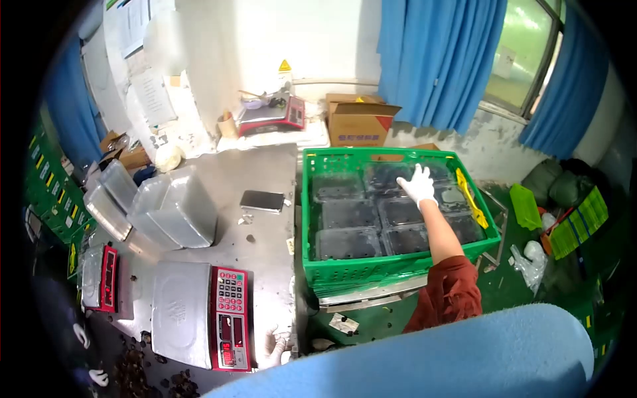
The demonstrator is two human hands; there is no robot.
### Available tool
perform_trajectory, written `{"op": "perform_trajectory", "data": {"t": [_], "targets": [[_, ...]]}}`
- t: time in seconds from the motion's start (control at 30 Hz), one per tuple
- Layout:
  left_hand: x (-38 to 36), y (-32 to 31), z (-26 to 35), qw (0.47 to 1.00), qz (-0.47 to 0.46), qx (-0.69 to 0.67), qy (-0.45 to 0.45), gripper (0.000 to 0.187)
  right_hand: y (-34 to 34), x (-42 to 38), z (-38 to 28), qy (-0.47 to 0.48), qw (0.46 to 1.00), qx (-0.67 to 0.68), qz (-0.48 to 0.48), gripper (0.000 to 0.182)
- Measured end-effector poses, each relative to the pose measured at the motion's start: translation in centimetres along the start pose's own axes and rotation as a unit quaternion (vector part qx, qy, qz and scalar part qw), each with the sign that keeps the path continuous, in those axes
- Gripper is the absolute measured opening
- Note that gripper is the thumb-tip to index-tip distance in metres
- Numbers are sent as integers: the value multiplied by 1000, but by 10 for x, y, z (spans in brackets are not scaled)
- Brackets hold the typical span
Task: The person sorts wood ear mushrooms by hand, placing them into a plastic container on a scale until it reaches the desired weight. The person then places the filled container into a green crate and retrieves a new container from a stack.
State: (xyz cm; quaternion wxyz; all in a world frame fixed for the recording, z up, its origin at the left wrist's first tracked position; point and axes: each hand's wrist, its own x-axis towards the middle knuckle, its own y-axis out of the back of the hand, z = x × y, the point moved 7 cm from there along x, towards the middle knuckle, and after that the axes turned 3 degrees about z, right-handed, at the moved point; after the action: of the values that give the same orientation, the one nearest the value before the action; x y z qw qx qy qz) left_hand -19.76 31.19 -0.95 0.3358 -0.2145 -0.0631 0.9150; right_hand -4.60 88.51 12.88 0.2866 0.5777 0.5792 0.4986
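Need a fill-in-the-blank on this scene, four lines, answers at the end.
The crate holding the containers is ____.
The right hand above them wears a ____ glove.
In the picture, the phone lies to the ____ of the crate.
The curtains beside the window are ____.

green; white; left; blue

Metal table [265,166] with scale [182,315], phone [262,200], clear container stacks [176,209].
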Motion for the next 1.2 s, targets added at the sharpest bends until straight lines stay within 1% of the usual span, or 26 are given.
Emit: {"op": "perform_trajectory", "data": {"t": [0.03,0.07,0.1,0.13,0.17,0.2,0.23,0.27,0.33,0.37,0.4,0.47,0.57,0.63,0.67,0.7,0.73,0.8,0.87,0.9,0.93,1.0,1.07,1.1,1.13,1.2], "targets": [[-5,8,0,1000,18,0,-5,37,-8,0,-19,59,998,-12,-16,85],[-10,17,-6,999,36,-17,15,34,-17,-5,-41,109,994,6,-16,78],[-16,27,-13,997,56,-35,35,31,-27,-10,-65,160,986,40,-23,75],[-21,43,-30,995,80,-41,34,29,-33,-19,-92,212,974,74,-29,72],[-27,60,-52,993,106,-48,34,27,-35,-31,-123,297,950,100,-1,63],[-33,72,-64,989,133,-55,32,24,-38,-44,-155,367,920,134,7,56],[-43,74,-65,981,161,-85,73,21,-34,-62,-192,411,897,161,-29,52],[-51,75,-62,980,165,-101,55,20,-25,-85,-231,454,869,186,-67,48],[-68,79,-56,976,175,-129,16,20,-18,-125,-297,521,803,272,-101,41],[-75,81,-50,976,191,-108,-4,22,-14,-147,-331,546,771,296,-140,38],[-83,84,-48,969,211,-129,-17,23,-12,-169,-361,596,739,286,-133,36],[-97,91,-45,952,250,-171,-47,25,-6,-210,-416,639,693,291,-160,32],[-122,104,-52,920,325,-208,-66,26,-11,-257,-489,691,645,292,-147,30],[-140,111,-59,896,371,-234,-75,27,-28,-278,-530,721,639,260,-72,30],[-150,113,-62,890,398,-211,-69,27,-35,-289,-548,733,635,244,-32,31],[-162,115,-64,883,425,-188,-62,27,-51,-296,-564,740,650,169,-32,34],[-173,118,-67,876,449,-166,-54,27,-76,-297,-578,734,664,142,-22,32],[-193,125,-86,859,472,-189,-66,28,-107,-296,-596,704,703,65,-77,28],[-213,125,-92,842,494,-207,-68,29,-101,-292,-606,683,726,67,-57,26],[-224,129,-108,832,519,-182,-75,29,-94,-288,-606,679,725,98,-61,26],[-233,131,-119,823,525,-205,-73,29,-102,-276,-613,638,753,131,-95,24],[-245,133,-134,813,546,-194,-52,29,-88,-265,-617,616,766,142,-114,26],[-254,132,-137,807,562,-180,-26,28,-59,-260,-617,595,774,214,-29,27],[-257,128,-129,804,566,-183,-26,28,-42,-266,-613,605,747,276,-11,23],[-258,129,-133,813,555,-172,-51,29,-24,-277,-605,613,713,340,1,20],[-264,127,-136,812,563,-129,-79,29,12,-324,-573,666,641,381,11,13]]}}
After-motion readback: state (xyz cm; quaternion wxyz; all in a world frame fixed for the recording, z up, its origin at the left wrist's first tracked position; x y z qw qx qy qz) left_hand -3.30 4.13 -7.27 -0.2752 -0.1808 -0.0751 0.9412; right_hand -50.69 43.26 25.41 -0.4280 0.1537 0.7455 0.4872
